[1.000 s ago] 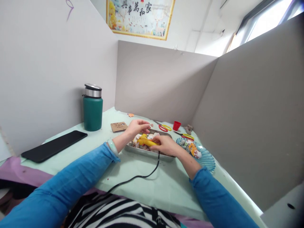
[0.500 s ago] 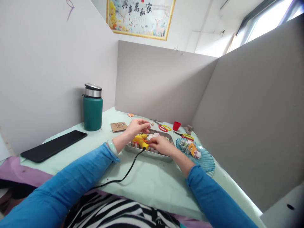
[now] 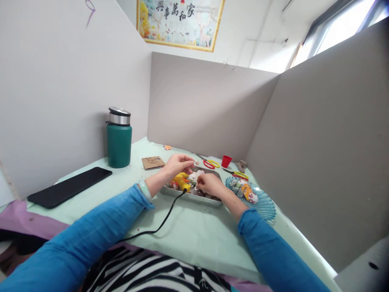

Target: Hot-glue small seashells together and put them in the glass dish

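A yellow glue gun (image 3: 183, 181) with a black cord (image 3: 164, 221) lies in a shallow metal tray (image 3: 194, 196) among several small white, grey and red pieces. Over the tray's far left side is my left hand (image 3: 180, 164), its thumb and fingers pinched together. A tiny reddish-white piece (image 3: 197, 163) shows at those fingertips, too small to name. My right hand (image 3: 212, 185) reaches into the tray just right of the glue gun. Its fingers are closed at a small white piece, and whether they grip it is hard to see.
Left stand a green bottle (image 3: 118, 145), a black phone-like slab (image 3: 71, 186) and a brown card (image 3: 152, 162). Behind the tray lie red-and-yellow scissors (image 3: 210, 164), with another pair (image 3: 238, 174) near a red cup (image 3: 226, 161). A blue glass plate (image 3: 266, 205) holds decorated pieces. Grey partitions surround the table.
My right hand has moved right, off the glue gun's side, to the white pieces in the tray. My left hand has shifted slightly right, still pinched.
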Available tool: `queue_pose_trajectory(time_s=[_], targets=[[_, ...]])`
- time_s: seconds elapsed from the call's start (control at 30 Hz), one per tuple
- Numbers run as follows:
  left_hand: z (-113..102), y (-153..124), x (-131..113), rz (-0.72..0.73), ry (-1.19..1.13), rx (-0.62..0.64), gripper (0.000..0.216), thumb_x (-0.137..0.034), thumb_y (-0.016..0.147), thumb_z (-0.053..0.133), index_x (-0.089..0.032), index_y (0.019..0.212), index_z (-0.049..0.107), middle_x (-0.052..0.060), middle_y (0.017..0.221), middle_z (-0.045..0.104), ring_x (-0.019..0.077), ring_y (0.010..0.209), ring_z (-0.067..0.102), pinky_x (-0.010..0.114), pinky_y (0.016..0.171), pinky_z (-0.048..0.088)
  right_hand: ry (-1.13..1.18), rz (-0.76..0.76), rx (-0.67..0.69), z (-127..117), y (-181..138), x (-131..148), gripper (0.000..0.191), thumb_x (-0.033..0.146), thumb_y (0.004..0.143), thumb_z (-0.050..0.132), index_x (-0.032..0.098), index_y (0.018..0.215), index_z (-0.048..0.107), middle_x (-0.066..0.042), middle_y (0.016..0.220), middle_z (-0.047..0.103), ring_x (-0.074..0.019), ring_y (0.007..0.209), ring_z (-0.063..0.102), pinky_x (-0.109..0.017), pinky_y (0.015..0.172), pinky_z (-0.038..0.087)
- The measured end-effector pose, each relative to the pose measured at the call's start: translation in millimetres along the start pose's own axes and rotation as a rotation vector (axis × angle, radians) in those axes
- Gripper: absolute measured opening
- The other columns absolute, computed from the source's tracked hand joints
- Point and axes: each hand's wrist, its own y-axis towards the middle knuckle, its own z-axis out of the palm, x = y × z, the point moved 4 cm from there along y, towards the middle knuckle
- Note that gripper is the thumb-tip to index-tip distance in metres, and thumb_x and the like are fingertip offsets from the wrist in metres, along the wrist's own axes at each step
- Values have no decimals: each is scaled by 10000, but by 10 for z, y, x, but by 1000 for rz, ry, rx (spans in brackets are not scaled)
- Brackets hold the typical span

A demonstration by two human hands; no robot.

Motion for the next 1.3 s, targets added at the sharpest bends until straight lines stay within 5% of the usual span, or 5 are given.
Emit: queue_pose_trajectory(time_s=[0.2, 0.4, 0.57, 0.9, 1.3], targets=[[4, 10, 30, 4, 25, 16, 260, -292, 676, 713, -96, 821, 624, 57, 708, 665, 100, 530, 596, 245, 568, 514, -15, 44, -127, -110, -29, -64, 236, 176, 745, 554, 216, 932, 691, -71, 890, 697, -188, 797, 603, -241, 623, 361], [7, -3, 25, -4, 74, 11, 225, -279, 699, 682, -102, 826, 625, 47, 682, 661, 107, 538, 595, 236, 550, 501, 279, -359, 170, 43, -68, 254, 163, 237, 742, 577, 197, 843, 699, 5, 783, 680, -121, 668, 570, -203, 596, 378], [4, 37, 62, 4, 77, 28, 238, -282, 691, 688, -100, 831, 627, 48, 684, 665, 103, 521, 589, 236, 547, 501, 210, -184, 67, 75, 9, 142, 108, 167, 692, 599, 180, 739, 695, 2, 664, 652, -122, 615, 557, -205, 547, 353], [-8, 40, 80, 13, 69, 17, 243, -275, 672, 715, -108, 829, 631, 21, 565, 624, 120, 528, 599, 249, 563, 510, 1158, 61, 215, 21, -91, -41, 145, 267, 695, 638, 168, 779, 574, 0, 715, 647, -79, 524, 538, -165, 423, 391], [-23, 39, 100, -19, 30, -33, 259, -271, 650, 738, -105, 810, 620, 19, 570, 618, 113, 517, 594, 240, 545, 514, 1525, 141, 49, -113, -89, -61, 238, 215, 622, 747, 141, 833, 666, 13, 595, 591, -59, 479, 505, -175, 452, 447]])
